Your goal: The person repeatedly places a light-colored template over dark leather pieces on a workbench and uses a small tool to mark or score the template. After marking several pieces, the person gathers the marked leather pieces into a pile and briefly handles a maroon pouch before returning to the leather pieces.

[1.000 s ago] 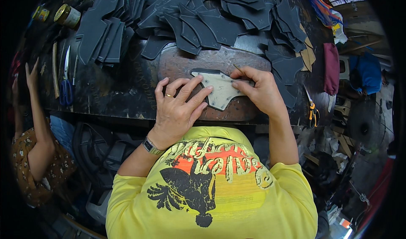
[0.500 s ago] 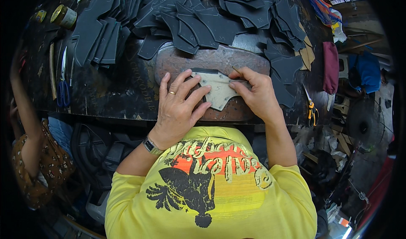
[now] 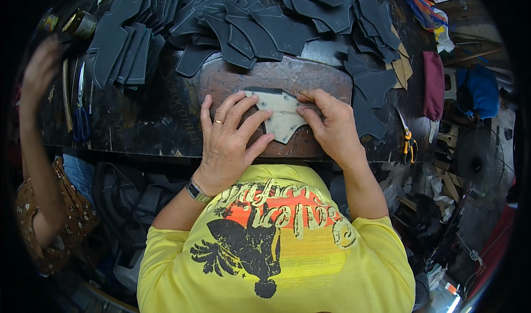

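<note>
A pale grey cardboard template (image 3: 283, 114) with small dark dots lies on a black sheet piece (image 3: 264, 90), whose edge shows along its top. Both rest on a worn brown board (image 3: 227, 72) at the table's near edge. Spread fingers of my left hand (image 3: 229, 125) press down on the template's left side. At its right edge my right hand (image 3: 329, 119) has thumb and forefinger pinched around a thin stick-like tool (image 3: 301, 95); its tip is too small to make out.
Stacks of black cut pieces (image 3: 249, 28) cover the far table. Blue-handled scissors (image 3: 82, 119) lie left, yellow-handled scissors (image 3: 408, 144) right. A maroon pouch (image 3: 432, 86) sits at the right edge. A co-worker's arm (image 3: 38, 130) reaches in at the left.
My right hand's thin tool has tilted and shows less now. My left hand stays on the template. The co-worker's arm at the left has swung up and toward the table.
</note>
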Motion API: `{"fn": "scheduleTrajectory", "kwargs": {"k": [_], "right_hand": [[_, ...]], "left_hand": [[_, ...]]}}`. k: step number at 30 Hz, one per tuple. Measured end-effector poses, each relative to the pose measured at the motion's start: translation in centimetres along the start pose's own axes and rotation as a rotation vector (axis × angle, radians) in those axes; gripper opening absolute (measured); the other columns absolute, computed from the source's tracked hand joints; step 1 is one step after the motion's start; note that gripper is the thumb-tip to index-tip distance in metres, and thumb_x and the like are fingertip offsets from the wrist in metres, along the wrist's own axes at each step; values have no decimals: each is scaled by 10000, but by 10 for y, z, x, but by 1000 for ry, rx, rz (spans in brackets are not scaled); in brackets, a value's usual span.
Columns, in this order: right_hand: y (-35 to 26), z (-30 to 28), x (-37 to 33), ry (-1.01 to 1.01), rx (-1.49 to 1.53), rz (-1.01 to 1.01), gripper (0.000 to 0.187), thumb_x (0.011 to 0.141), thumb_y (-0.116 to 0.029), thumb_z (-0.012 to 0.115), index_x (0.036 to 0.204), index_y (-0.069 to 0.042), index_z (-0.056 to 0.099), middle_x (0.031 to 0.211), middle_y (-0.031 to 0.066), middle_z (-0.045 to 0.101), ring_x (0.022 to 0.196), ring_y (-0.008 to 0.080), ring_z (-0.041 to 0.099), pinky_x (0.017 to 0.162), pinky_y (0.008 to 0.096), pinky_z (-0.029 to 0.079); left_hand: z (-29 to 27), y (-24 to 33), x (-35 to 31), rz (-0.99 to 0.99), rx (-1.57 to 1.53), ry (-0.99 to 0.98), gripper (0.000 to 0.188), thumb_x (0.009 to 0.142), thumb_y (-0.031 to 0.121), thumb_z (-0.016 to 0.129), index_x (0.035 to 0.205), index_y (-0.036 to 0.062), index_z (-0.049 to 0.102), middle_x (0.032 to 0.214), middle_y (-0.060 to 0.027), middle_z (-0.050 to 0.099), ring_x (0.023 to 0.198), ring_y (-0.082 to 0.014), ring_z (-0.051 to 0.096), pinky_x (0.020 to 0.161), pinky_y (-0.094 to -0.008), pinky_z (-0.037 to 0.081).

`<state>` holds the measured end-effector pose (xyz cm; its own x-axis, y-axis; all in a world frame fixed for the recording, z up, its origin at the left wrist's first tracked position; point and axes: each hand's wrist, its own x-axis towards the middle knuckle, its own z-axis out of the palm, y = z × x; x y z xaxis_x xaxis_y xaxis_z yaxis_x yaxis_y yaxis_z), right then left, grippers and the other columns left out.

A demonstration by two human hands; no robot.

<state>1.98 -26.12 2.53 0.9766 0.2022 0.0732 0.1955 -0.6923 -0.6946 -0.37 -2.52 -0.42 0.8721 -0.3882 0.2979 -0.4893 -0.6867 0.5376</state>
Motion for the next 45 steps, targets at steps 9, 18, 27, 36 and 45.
{"fn": "scheduleTrajectory", "kwargs": {"k": [9, 18, 27, 36, 45], "right_hand": [[2, -3, 4, -43, 43, 9, 235, 904, -19, 745, 1130, 15, 693, 1018, 160, 768, 924, 261, 770, 800, 325, 583], [2, -4, 5, -47, 82, 57, 226, 900, -32, 760, 1112, 21, 701, 998, 146, 767, 907, 212, 758, 797, 310, 576], [12, -17, -10, 117, 369, 399, 148, 914, -40, 765, 1041, 24, 726, 901, -4, 712, 813, 54, 625, 756, 221, 513], [13, -16, -13, 125, 143, 202, 130, 905, -19, 734, 1024, 29, 718, 841, 53, 725, 772, 87, 647, 726, 251, 519], [12, -18, -13, 61, 85, 229, 139, 896, -23, 732, 1021, 34, 711, 845, 89, 722, 795, 123, 673, 740, 274, 526]], "left_hand": [[-1, 0, 0, 10, 0, -7, 475, 834, 295, 853, 1269, 172, 709, 1373, -52, 592, 1390, -284, 486, 1228, -636, 197], [-4, 6, 5, 36, 92, -30, 450, 837, 327, 824, 1265, 242, 713, 1315, -44, 573, 1364, -280, 457, 1196, -640, 233], [-14, 13, 13, 28, 149, -124, 479, 857, 313, 804, 1318, 267, 682, 1291, -56, 574, 1333, -301, 458, 1188, -633, 256], [-16, 15, 16, 61, 194, -150, 491, 880, 289, 786, 1358, 279, 672, 1300, -86, 576, 1323, -328, 463, 1174, -628, 287], [-20, 18, 15, 70, 197, -162, 484, 888, 286, 773, 1359, 274, 662, 1288, -89, 577, 1304, -331, 481, 1175, -618, 290]]}}
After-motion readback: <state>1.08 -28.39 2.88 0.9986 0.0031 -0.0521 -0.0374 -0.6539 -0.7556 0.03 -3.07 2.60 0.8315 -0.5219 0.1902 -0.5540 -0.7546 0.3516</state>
